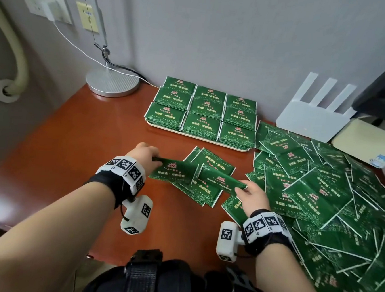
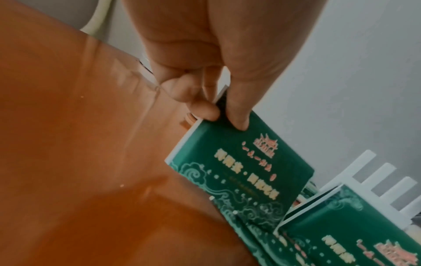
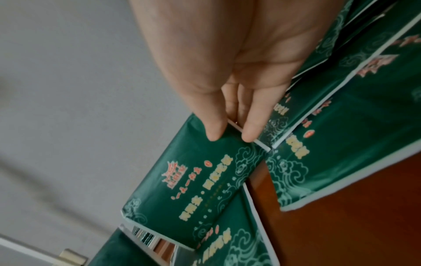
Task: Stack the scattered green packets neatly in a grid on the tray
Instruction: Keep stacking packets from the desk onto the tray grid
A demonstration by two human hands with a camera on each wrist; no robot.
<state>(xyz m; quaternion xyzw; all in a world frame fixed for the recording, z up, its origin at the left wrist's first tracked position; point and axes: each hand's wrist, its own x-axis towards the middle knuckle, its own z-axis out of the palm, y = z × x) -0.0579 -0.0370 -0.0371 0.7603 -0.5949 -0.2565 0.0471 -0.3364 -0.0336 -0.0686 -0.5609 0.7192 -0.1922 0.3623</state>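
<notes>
At nine o'clock on the counter (image 1: 61, 135) stands a lamp base (image 1: 112, 83), well apart from the work. Just right of it, near the middle, the left hand (image 1: 143, 153) pinches the end of a packet (image 1: 173, 171) between thumb and fingertips (image 2: 205, 109), lifting it off a small loose bunch (image 1: 206, 190); that edge grip likely keeps the face flat and free for laying down. At twelve o'clock the tray (image 1: 194, 136) sits against the wall with a three-by-three grid (image 1: 203, 111) of packet stacks, edges squared, probably so each new packet drops onto a known cell. Right of centre, the right hand (image 1: 251, 195) pinches the end of a second packet (image 1: 221, 179) between thumb and fingers (image 3: 250, 129), its far end meeting the left one over the bunch, as if both are being evened up before going to the tray. From three to five o'clock lies the heap (image 1: 334, 203) of scattered packets, overlapping at all angles, so much of the task remains. Behind it at two o'clock stands a white router (image 1: 311, 118).
</notes>
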